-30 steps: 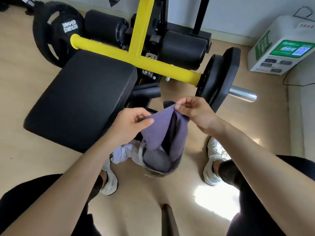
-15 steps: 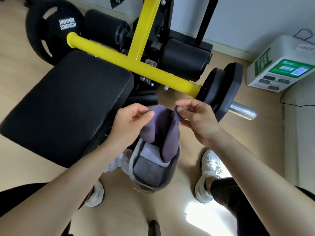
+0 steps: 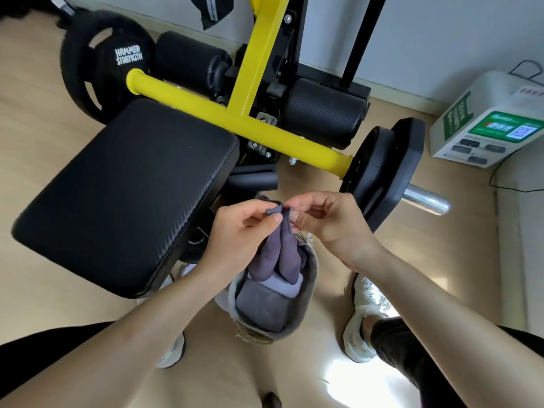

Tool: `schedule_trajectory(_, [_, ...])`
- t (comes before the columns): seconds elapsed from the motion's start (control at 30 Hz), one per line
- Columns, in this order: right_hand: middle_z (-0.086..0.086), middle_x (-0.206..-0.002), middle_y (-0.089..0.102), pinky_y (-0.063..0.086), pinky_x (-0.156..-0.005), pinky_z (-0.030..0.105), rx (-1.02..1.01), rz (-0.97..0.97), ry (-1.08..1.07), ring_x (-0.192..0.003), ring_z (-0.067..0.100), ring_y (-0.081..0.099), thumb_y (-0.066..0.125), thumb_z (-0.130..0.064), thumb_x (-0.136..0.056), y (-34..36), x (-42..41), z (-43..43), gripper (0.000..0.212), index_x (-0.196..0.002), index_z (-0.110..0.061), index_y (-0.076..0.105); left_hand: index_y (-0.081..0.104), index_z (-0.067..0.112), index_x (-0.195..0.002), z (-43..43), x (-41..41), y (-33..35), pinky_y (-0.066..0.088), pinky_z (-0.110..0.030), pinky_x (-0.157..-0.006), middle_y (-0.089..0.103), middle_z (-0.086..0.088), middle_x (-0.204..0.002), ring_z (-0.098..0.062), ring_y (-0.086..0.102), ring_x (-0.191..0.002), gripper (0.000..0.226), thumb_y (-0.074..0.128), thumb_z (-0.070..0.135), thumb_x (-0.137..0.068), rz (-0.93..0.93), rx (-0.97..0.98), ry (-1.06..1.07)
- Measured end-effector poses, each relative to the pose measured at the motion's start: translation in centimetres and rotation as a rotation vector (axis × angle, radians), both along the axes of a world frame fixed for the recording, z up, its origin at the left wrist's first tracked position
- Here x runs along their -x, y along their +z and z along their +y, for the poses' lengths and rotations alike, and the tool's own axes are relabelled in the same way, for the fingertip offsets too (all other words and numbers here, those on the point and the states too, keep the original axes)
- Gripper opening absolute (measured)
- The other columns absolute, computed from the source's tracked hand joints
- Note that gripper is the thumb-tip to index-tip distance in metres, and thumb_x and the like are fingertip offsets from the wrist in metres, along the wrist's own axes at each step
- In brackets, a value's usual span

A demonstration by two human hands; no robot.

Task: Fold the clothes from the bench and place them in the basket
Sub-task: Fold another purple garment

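A small purple garment [image 3: 279, 254] hangs folded in half, its top corners pinched together between my left hand [image 3: 241, 231] and my right hand [image 3: 329, 222]. It dangles right over a grey felt basket [image 3: 309, 293] on the floor between my feet. Inside the basket lie folded grey and lilac clothes [image 3: 262, 301]. The black padded bench [image 3: 129, 189] to the left has nothing on its top. A white piece of cloth [image 3: 188, 269] shows under the bench edge by my left forearm.
The yellow frame [image 3: 241, 122] of the weight machine runs behind the bench, with black roller pads [image 3: 323, 116] and weight plates [image 3: 379, 172] on a steel sleeve. A white and green device [image 3: 488, 122] sits at right. My white shoes [image 3: 365, 316] flank the basket.
My hands came together, bringing the garment's two top corners side by side, so the spread cloth now hangs folded in half above the basket. The view has tilted up slightly.
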State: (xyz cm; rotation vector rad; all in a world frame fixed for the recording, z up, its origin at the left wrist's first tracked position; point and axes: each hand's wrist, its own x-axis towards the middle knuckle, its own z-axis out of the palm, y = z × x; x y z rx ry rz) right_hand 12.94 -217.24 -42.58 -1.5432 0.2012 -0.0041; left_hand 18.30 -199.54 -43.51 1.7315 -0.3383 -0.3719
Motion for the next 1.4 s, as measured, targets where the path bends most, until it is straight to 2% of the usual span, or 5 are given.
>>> schedule_trajectory(0.47, [0.01, -0.078, 0.064, 0.045, -0.06, 0.021, 0.484, -0.137, 0.024, -0.065, 0.017, 0.058, 0.085, -0.017, -0.076, -0.1, 0.1, 0.1, 0.017, -0.078, -0.009, 0.07, 0.079, 0.014, -0.099, 0.7, 0.3, -0.4, 0.061, -0.04, -0.089, 0.08, -0.005, -0.092, -0.022, 0.075, -0.091, 0.014, 0.076, 0.016, -0.086, -0.006, 0.004, -0.084])
schedule_trajectory(0.83, [-0.009, -0.088, 0.068, 0.04, -0.075, 0.009, 0.494, -0.002, 0.219, -0.082, -0.003, 0.059, 0.077, -0.01, -0.084, -0.1, 0.6, -0.9, 0.012, -0.092, -0.011, 0.069, 0.073, 0.011, -0.1, 1.3, 0.1, 0.2, 0.052, -0.015, -0.08, 0.075, 0.008, -0.089, 0.0, 0.068, -0.086, 0.016, 0.061, 0.001, -0.098, -0.072, -0.035, -0.2])
schedule_trajectory(1.0, [-0.004, -0.079, 0.067, 0.048, -0.083, 0.042, 0.586, -0.033, 0.235, -0.086, 0.02, 0.058, 0.073, -0.03, -0.079, -0.6, 0.5, -0.9, 0.009, -0.078, -0.026, 0.066, 0.065, 0.006, -0.1, 1.4, -0.2, 0.7, 0.048, -0.017, -0.079, 0.066, 0.005, -0.088, -0.003, 0.059, -0.085, 0.015, 0.052, 0.012, -0.101, -0.059, 0.0, -0.231])
schedule_trajectory(1.23, [-0.001, -0.087, 0.068, 0.028, -0.084, 0.038, 1.082, 0.129, 0.247, -0.102, 0.024, 0.047, 0.064, -0.013, -0.076, -0.5, 0.5, -2.6, 0.018, -0.091, -0.023, 0.068, 0.06, 0.006, -0.102, 2.2, -1.7, 0.6, 0.044, -0.016, -0.073, 0.058, 0.008, -0.085, -0.002, 0.053, -0.078, 0.018, 0.045, 0.015, -0.107, -0.018, 0.039, -0.026])
schedule_trajectory(1.4, [-0.002, -0.088, 0.071, 0.041, -0.089, 0.042, 1.125, 0.136, 0.118, -0.093, 0.029, 0.063, 0.06, -0.012, -0.081, -0.7, 0.3, -4.9, 0.019, -0.092, -0.024, 0.07, 0.061, 0.019, -0.097, 3.1, -3.2, 0.4, 0.044, -0.032, -0.08, 0.06, 0.0, -0.092, -0.013, 0.053, -0.087, 0.018, 0.047, 0.029, -0.103, -0.006, 0.07, 0.108])
